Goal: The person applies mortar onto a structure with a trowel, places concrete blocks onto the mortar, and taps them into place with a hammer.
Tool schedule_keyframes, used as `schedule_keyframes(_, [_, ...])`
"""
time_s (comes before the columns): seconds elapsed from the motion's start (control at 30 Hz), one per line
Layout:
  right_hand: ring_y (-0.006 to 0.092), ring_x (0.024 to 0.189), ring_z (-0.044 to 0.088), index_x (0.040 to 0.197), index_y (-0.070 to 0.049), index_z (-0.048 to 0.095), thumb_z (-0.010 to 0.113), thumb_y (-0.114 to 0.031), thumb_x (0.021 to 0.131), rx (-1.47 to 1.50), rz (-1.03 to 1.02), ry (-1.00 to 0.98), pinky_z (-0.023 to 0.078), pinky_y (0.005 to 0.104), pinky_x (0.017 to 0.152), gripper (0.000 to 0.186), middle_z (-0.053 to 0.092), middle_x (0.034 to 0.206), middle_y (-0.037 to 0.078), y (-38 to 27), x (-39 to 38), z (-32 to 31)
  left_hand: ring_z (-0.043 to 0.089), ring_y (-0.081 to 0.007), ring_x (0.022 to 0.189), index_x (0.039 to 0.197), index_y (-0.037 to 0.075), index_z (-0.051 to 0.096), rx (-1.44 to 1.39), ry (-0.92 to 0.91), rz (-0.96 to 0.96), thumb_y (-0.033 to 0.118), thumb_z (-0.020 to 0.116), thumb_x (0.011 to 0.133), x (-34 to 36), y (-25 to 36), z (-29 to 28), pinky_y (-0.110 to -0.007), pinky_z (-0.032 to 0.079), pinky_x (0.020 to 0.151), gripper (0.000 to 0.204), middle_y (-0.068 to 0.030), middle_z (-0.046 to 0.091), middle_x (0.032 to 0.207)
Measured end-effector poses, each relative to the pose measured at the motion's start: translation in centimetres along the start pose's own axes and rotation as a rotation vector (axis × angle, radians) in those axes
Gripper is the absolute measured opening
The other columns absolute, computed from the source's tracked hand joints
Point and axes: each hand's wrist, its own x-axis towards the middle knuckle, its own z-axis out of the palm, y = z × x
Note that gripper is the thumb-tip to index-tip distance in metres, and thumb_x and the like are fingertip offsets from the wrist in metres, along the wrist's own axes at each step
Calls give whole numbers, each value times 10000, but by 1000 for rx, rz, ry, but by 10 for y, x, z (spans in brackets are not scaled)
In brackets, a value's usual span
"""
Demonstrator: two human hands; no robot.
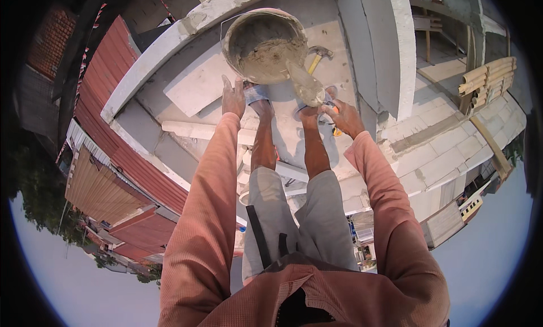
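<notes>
Fingers of my left hand (232,100) are extended and wrapped round nothing, just at the near rim of a bucket (236,35); from this remote feed I cannot tell whether the tips touch it. Those of my right hand (344,119) are closed around the handle of a trowel (306,85). Sweeping from the left, I have a red corrugated roof (104,98) beyond a low, curved white wall (144,60), then a pale flat slab (195,88) on the floor (340,75), with a light strip (206,132) lying nearer. Next comes the bucket, standing on the far side of the feet (262,107), with grey paste (271,56) inside and smears up its wall. To its right, the trowel's blade, coated in grey, slants toward the far left, its tip over the bucket's near-right rim. Just beyond the blade, a hammer (314,61) with a yellow handle lies beside the bucket. Farther right I see a white upright ledge (403,52), pale blocks (441,155) and, at the far right, stacked bamboo-like poles (487,80).
</notes>
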Motion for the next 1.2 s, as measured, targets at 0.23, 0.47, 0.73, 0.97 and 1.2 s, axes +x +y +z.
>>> schedule_keyframes(0.23, [452,959,668,1166,-39,659,575,-389,1026,-44,170,239,515,505,834,386,716,1012,226,26,-148,-70,251,-464,1510,1583,-96,208,-49,228,-104,549,486,1036,-83,121,-33,-477,250,1234,890,-364,235,1609])
schedule_keyframes(0.47, [353,991,622,1241,-25,643,673,-284,990,93,73,647,487,388,896,362,627,1074,187,86,-192,-193,117,-428,1568,1595,-69,204,246,82,469,625,547,984,-41,337,45,-561,121,1260,985,-298,158,1665])
schedule_keyframes(0.73, [422,1001,697,1240,-131,671,543,-435,1018,-23,371,422,550,482,829,398,708,1065,188,264,-86,-276,-31,-386,1592,1625,-37,42,924,-90,604,914,641,683,39,499,146,-611,5,1252,1466,-280,43,1694])
schedule_keyframes(0.97, [360,1043,704,1204,-151,692,577,-418,976,-295,341,230,559,494,910,369,707,1137,163,350,-2,-218,-4,-408,1588,1624,-29,31,1211,-146,524,821,778,632,44,507,187,-616,56,1252,1505,-287,23,1692])
schedule_keyframes(1.2, [332,1086,710,1065,-84,760,639,-303,922,-272,282,156,570,458,920,288,738,1136,143,280,22,-250,0,-425,1583,1617,-34,36,1231,-114,525,767,823,633,47,510,183,-609,74,1255,1493,-311,22,1680])
